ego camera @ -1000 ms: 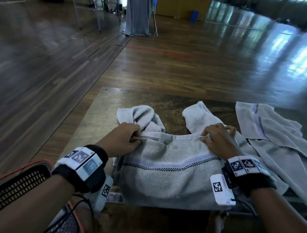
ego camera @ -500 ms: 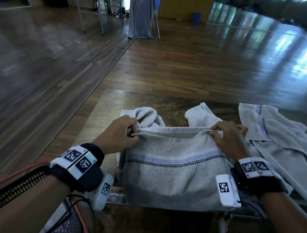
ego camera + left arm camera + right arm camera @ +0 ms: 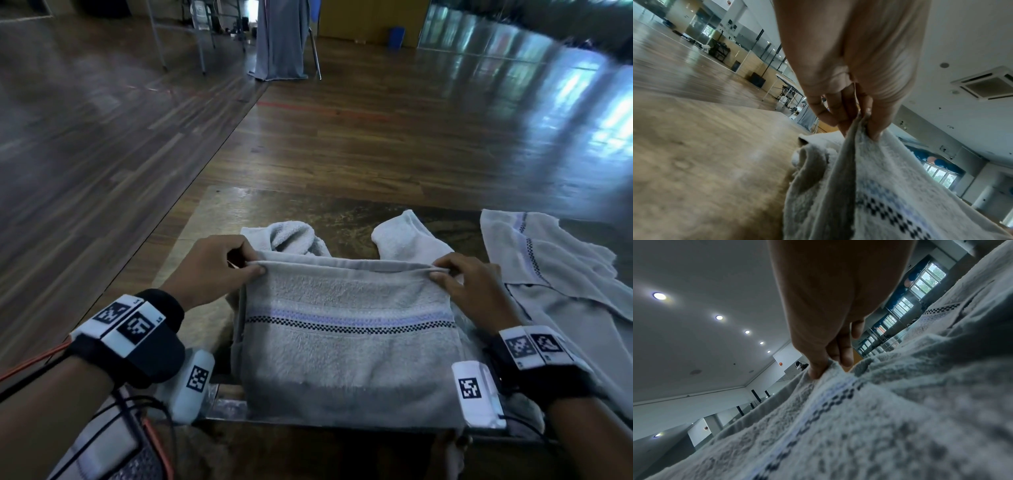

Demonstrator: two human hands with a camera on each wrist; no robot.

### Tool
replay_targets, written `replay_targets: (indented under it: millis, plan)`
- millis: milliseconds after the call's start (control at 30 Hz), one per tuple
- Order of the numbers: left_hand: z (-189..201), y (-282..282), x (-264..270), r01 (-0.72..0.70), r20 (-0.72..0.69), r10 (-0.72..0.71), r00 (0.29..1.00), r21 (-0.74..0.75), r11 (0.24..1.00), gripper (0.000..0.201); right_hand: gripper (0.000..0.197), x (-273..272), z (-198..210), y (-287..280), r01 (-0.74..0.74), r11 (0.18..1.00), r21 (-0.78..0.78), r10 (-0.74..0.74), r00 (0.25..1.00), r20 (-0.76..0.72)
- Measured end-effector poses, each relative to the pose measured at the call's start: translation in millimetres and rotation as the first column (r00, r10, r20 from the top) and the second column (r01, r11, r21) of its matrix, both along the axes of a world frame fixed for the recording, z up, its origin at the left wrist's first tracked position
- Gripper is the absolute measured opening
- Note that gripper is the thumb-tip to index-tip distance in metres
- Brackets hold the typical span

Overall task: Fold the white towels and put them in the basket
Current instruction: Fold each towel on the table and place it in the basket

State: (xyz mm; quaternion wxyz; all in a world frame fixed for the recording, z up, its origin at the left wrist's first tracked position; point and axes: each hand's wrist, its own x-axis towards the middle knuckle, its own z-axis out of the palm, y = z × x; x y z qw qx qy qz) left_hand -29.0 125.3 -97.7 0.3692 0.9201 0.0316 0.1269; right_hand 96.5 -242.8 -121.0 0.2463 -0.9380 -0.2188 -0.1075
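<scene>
A white towel [image 3: 346, 353] with a blue and black checked stripe lies on the table [image 3: 219, 212], its near part draped over the front edge. My left hand [image 3: 251, 269] pinches its far left corner, thumb on top. My right hand [image 3: 436, 272] pinches the far right corner, and the edge is stretched taut between them and lifted. In the left wrist view the left hand [image 3: 861, 125] grips the towel [image 3: 869, 186] between thumb and fingers. In the right wrist view the right hand [image 3: 828, 368] pinches the towel [image 3: 838, 426]. The basket [image 3: 137, 459] shows at bottom left.
A second white towel [image 3: 561, 284] lies rumpled on the right of the table. Bunched towel ends [image 3: 294, 236] stick out behind the held edge. Beyond the table is wooden floor [image 3: 342, 137], with a grey draped stand [image 3: 281, 37] far off.
Both hands have lifted the towel's far edge and drawn it a little toward me, pulling it straighter and tauter. The hands stay on the same corners.
</scene>
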Motion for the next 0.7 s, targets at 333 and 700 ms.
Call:
replay_targets:
  millis: [333, 700]
  plan:
    - [43, -5, -61, 0.058, 0.06, -0.04, 0.997, -0.341, 0.938, 0.009, 0.018, -59, 43, -29, -0.028, 0.953, 0.302, 0.037, 0.999, -0.027]
    - [83, -11, -151, 0.081, 0.147, -0.016, 0.989, -0.448, 0.89, 0.011, 0.016, -146, 117, -45, -0.265, 0.896, 0.358, 0.304, 0.951, -0.056]
